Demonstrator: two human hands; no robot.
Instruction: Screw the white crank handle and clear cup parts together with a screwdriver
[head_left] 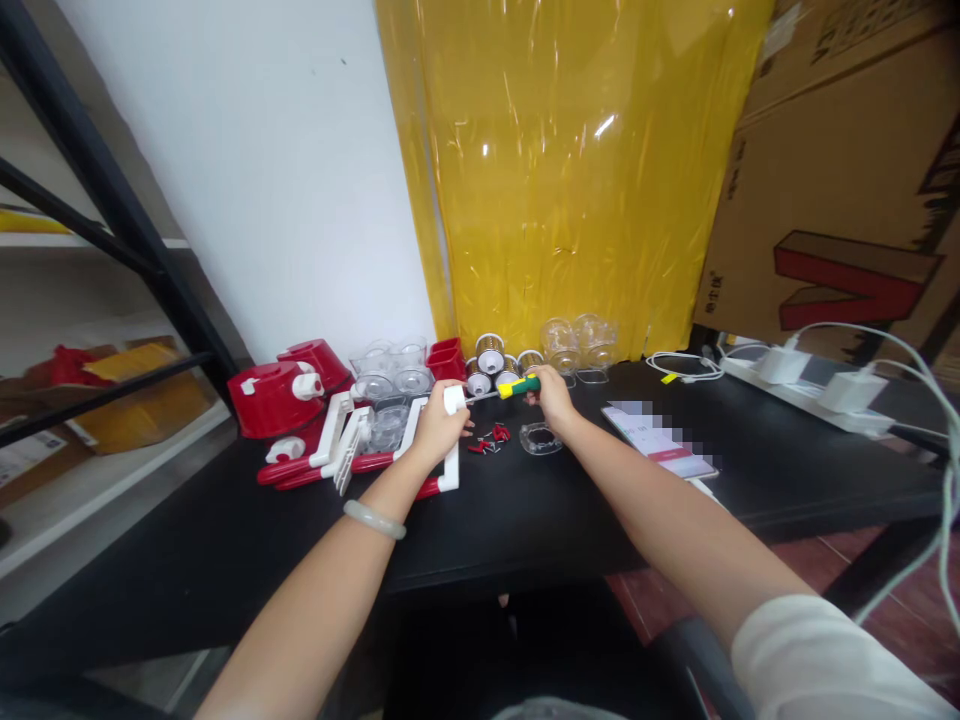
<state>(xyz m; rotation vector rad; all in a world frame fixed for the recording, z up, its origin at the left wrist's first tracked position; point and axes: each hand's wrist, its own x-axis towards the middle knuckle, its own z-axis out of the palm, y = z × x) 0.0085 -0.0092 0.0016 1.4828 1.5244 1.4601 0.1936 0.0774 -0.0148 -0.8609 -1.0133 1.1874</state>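
My right hand point(553, 400) is closed around a screwdriver point(519, 386) with a green and yellow handle. Its shaft points left toward my left hand point(441, 428), which grips a white plastic part point(454, 399) with a round end. The screwdriver's tip is at or very close to this part; whether it touches I cannot tell. Just below my left hand is a white and red handle frame point(450, 472); whether it joins the held part is hidden. Between my hands, small red pieces and screws point(491, 437) lie on the black table point(480, 530), near a clear plastic ring point(541, 438).
Red housings point(262, 400), white and red handles point(330, 440) and clear cups point(386, 370) crowd the left. Behind are a red container point(445, 358) and several metallic cylinders point(490, 353). A phone point(660, 440) and a power strip point(810, 395) with cables lie right.
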